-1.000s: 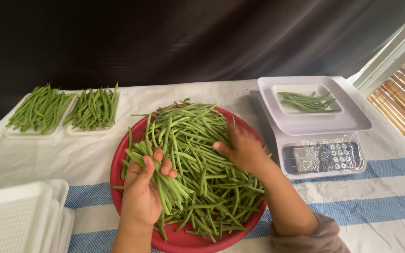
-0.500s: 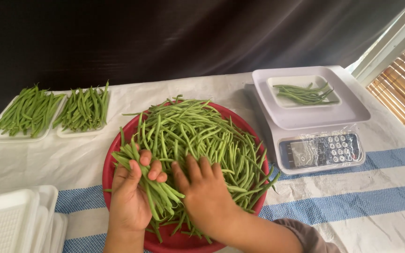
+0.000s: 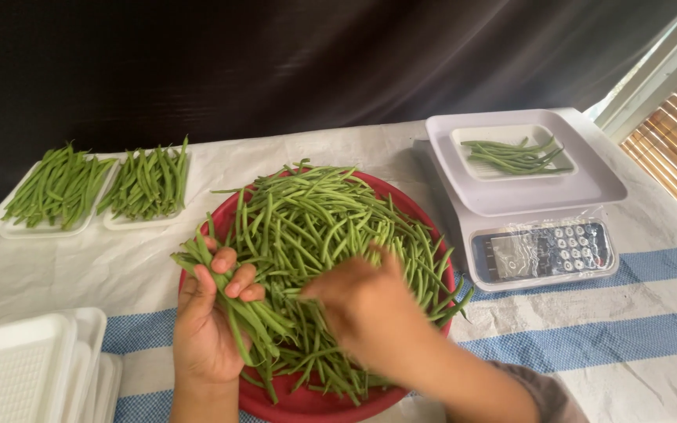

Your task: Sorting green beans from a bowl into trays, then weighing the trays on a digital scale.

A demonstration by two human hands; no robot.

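A big pile of green beans (image 3: 331, 227) fills a round red tray (image 3: 291, 401) in front of me. My left hand (image 3: 205, 329) grips a bunch of green beans (image 3: 233, 301) at the tray's left edge. My right hand (image 3: 366, 309) hovers over the pile's near side, blurred, fingers pointing left toward the bunch; I cannot tell whether it holds beans. A white scale (image 3: 534, 211) stands to the right, carrying a small white tray (image 3: 472, 141) with a few green beans (image 3: 515, 155).
Two white trays filled with beans (image 3: 60, 192) (image 3: 146, 184) sit at the back left. A stack of empty white trays (image 3: 29, 372) lies at the near left. A white cloth with blue stripes (image 3: 636, 313) covers the table. A dark curtain hangs behind.
My right hand moved from the pile's right side to its near middle, toward the left hand. The left hand kept its bunch and lifted slightly.
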